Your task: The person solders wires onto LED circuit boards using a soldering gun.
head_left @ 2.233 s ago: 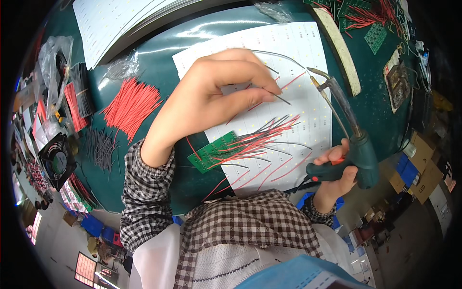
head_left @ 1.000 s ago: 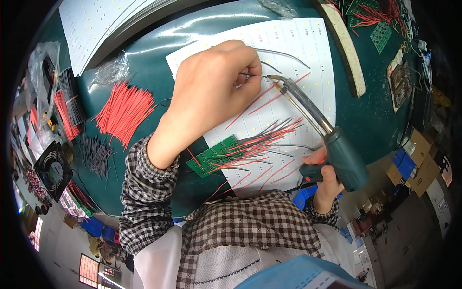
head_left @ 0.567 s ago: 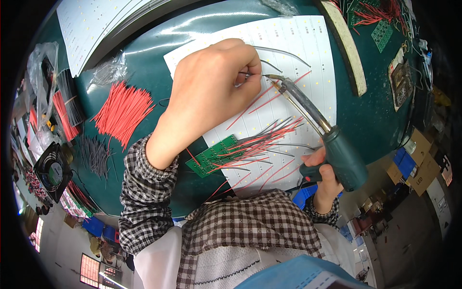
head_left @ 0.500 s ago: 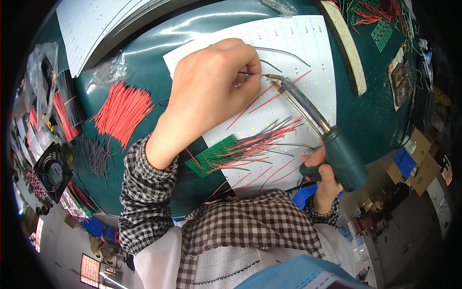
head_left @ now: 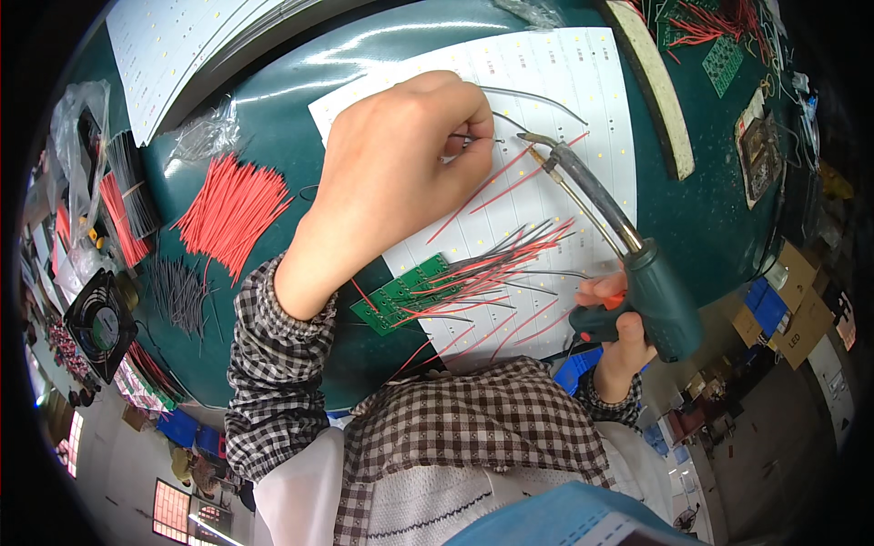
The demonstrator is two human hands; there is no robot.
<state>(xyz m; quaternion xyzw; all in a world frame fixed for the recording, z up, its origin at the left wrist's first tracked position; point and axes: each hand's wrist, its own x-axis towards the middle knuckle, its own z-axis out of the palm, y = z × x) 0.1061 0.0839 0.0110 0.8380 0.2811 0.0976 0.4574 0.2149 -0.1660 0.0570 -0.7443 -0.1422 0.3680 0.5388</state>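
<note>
My left hand (head_left: 410,155) is closed in a pinch on a thin black wire (head_left: 473,138), whose end pokes out past the fingertips. It hovers over a white LED board sheet (head_left: 587,91). In my right hand (head_left: 625,341) is a green-handled soldering gun (head_left: 665,296), fingers wrapped round its grip. Its tip points up and left, a small gap away from the wire end. Red and black wires lie across the sheet. Nearer me, a green circuit board (head_left: 401,296) with many red and black wires attached overlaps the sheet's left edge.
Left of the sheet lie a pile of red wires (head_left: 232,214) and a smaller pile of black wires (head_left: 178,289). A black fan (head_left: 100,325) stands at the far left. Stacked white boards (head_left: 182,55) sit at the back left, and a pale curved strip (head_left: 655,100) at the right.
The soldering gun has moved right and slightly down, so its tip has drawn away from the wire end. My left hand has stayed almost still.
</note>
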